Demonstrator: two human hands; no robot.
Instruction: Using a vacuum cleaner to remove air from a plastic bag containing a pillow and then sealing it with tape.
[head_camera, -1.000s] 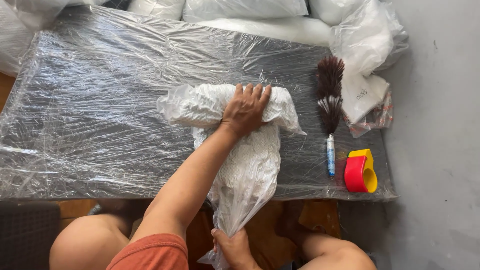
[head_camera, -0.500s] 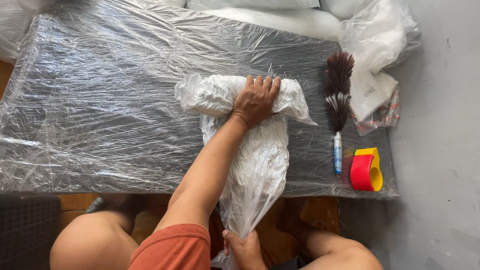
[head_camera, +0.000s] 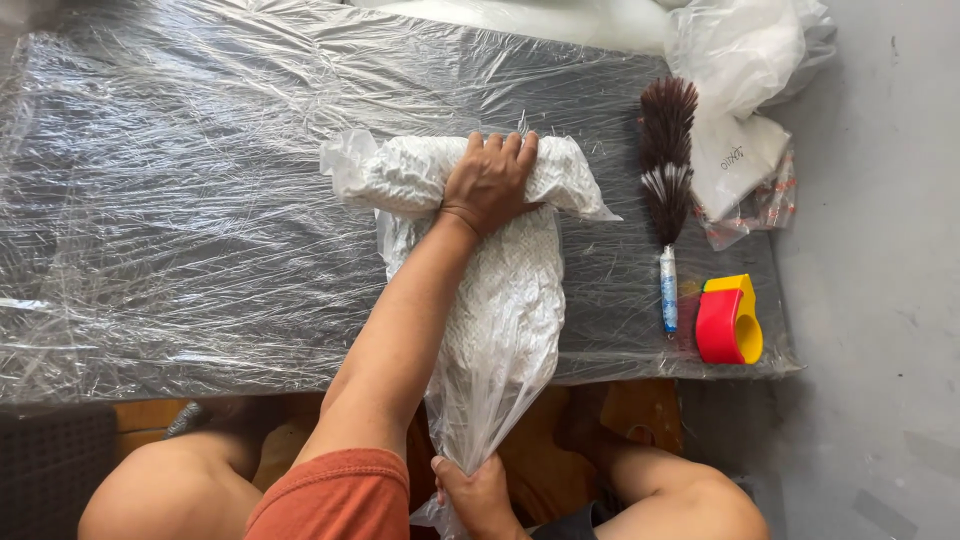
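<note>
Clear plastic film covers a dark table (head_camera: 180, 230) across the whole head view, wrinkled and shiny.

Item: bag (head_camera: 500, 330), clear plastic, holding a white knitted cloth (head_camera: 420, 170). It lies at the table's middle, its far end rolled into a thick bundle running left to right, its near end narrowing and hanging off the near edge.

Left hand (head_camera: 492, 180): palm down on the rolled far end, fingers curled over the top of the roll, pressing and gripping it. The forearm runs from the near side along the bag.

Right hand (head_camera: 478, 495): below the near table edge, between the knees, fingers clenched around the gathered neck of the bag.

Item: duster (head_camera: 668, 170), dark feathers with a pale band, blue-white handle pointing near; lies just right of the bag, apart from it.

Item: tape dispenser (head_camera: 730, 320), red and yellow, near right corner, just right of the duster handle.

Item: pile of white bags (head_camera: 745, 70), far right corner, partly over the table edge.

Grey floor (head_camera: 880, 300) at right.
</note>
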